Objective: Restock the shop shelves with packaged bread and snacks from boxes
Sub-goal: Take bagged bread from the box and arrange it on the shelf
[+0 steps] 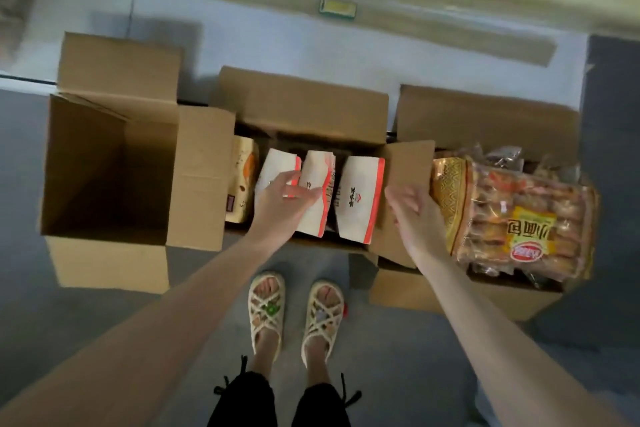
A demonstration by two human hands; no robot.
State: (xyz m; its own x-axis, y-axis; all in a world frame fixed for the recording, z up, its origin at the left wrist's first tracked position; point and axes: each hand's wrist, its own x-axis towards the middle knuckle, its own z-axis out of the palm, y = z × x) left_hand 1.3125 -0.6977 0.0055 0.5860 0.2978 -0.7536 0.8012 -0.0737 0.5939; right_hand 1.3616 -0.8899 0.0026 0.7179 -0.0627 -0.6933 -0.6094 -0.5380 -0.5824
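The floor [398, 357] is grey and smooth. Three brown cardboard boxes stand on it in a row, flaps open. The left box [86, 166] shows only its bare inside. The right box [485, 121] holds a big shiny clear bag of bread rolls [519, 215] on top. The middle box [304, 104] holds flat white packets [360, 198] with orange edges, standing up. Both arms reach out straight and bare. The left hand [282, 201] rests on the white packets, fingers a little bent; I cannot tell if it grips one. The right hand [415, 215] is spread loose, holding nothing, just beside the bread bag. Cream woven sandals [266, 308] stand near.
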